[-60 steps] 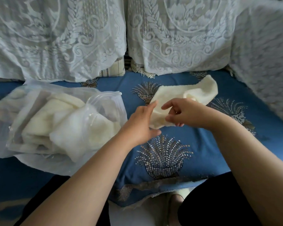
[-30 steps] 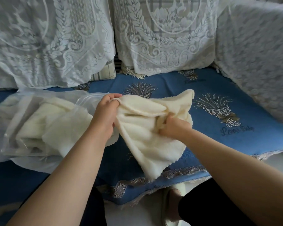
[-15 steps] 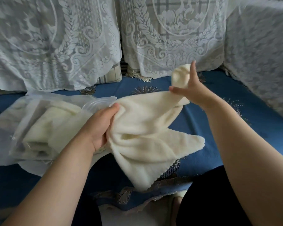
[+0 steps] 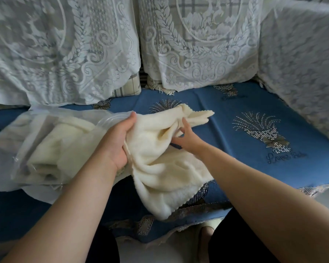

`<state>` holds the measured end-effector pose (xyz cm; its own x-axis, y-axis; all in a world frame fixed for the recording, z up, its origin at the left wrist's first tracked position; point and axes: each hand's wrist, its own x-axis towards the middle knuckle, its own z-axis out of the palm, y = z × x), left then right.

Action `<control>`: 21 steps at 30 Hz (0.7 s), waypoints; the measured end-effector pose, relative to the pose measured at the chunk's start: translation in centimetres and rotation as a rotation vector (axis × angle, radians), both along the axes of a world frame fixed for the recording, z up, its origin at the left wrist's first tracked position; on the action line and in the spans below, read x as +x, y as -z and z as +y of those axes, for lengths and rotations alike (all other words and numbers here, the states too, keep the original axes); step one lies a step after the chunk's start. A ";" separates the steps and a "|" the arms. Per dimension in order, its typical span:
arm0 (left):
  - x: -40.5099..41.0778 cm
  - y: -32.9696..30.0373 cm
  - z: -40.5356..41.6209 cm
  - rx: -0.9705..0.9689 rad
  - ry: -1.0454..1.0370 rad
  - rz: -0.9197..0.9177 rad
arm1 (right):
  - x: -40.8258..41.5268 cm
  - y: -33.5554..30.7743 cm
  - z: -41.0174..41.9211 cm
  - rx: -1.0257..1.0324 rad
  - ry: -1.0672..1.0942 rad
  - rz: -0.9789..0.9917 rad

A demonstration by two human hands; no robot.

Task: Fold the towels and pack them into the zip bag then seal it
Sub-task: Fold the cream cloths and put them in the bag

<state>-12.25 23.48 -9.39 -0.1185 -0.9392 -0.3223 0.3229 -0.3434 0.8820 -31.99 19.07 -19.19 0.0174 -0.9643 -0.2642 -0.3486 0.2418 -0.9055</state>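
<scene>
I am in the folding step, not yet the packing of this piece: the loose cream fleece towel (image 4: 167,164) is bunched and rumpled between my hands, lying partly on the blue patterned sofa cover (image 4: 254,164) and partly hanging over its front edge toward my knees. My left hand (image 4: 118,143) grips one gathered side of it, fingers curled round the cloth with the thumb on top, right beside the mouth of the clear plastic zip bag (image 4: 46,130). My right hand (image 4: 186,139) reaches into the folds near the far corner; its fingers touch the cloth and seem to be hooking a layer, but I cannot tell for sure whether they pinch it or merely press on it. The bag lies on the sofa cover to my left, its opening toward the middle, and the cream folded towels (image 4: 65,149) already lie inside it, so I judge the task is well along but unsealed. Next I need to find two true corners, pull the cloth flat, then double it into a size that matches those inside. The fleece is soft and floppy, so it will sag unless I lay it flat on the cover. White lace covers (image 4: 198,44) drape the back cushions behind.
</scene>
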 end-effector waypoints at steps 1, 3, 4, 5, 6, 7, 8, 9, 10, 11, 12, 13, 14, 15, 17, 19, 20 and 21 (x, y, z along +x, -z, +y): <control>-0.3 0.0 0.0 -0.093 -0.088 -0.031 | 0.8 0.5 -0.3 0.027 0.087 -0.139; -0.6 -0.2 0.4 -0.321 -0.275 -0.137 | 2.1 0.8 -0.7 0.145 0.237 -0.361; -0.7 -0.4 0.5 -0.410 -0.344 -0.178 | 2.4 0.5 -0.8 0.203 0.261 -0.392; -0.7 -0.5 0.7 -0.462 -0.387 -0.195 | 2.6 0.3 -0.8 0.244 0.247 -0.393; -0.6 -0.5 0.7 -0.486 -0.414 -0.201 | 2.9 -0.1 -0.6 0.295 0.218 -0.396; -0.5 -0.5 0.7 -0.497 -0.425 -0.212 | 3.2 -0.6 -0.3 0.366 0.180 -0.413; -0.4 -0.4 0.7 -0.506 -0.424 -0.231 | 3.3 -0.9 0.0 0.442 0.140 -0.441; -0.2 -0.4 0.6 -0.507 -0.421 -0.252 | 3.6 -1.3 0.3 0.504 0.113 -0.469; -0.1 -0.2 0.5 -0.506 -0.426 -0.266 | 3.8 -1.6 0.8 0.544 0.093 -0.495; 0.0 -0.2 0.5 -0.501 -0.433 -0.269 | 3.9 -1.6 1.0 0.563 0.093 -0.513; 0.1 -0.2 0.4 -0.495 -0.443 -0.266 | 4.0 -1.4 1.1 0.574 0.101 -0.529; 0.2 -0.3 0.5 -0.486 -0.451 -0.260 | 4.1 -1.3 1.4 0.582 0.094 -0.531; 0.4 -0.3 0.4 -0.485 -0.463 -0.252 | 4.1 -1.4 1.7 0.586 0.064 -0.525; 0.6 -0.4 0.4 -0.482 -0.479 -0.249 | 4.1 -1.7 2.1 0.583 0.026 -0.515; 1.1 -0.6 0.3 -0.477 -0.510 -0.253 | 3.9 -2.7 2.8 0.528 -0.022 -0.542; 1.7 -0.8 0.1 -0.465 -0.529 -0.245 | 3.1 -4.4 2.9 0.395 -0.002 -0.643; 2.1 -0.7 -0.1 -0.460 -0.538 -0.243 | 2.4 -5.1 2.8 0.312 0.057 -0.706; 2.3 -0.8 0.0 -0.451 -0.543 -0.236 | 1.6 -5.5 2.8 0.225 0.159 -0.767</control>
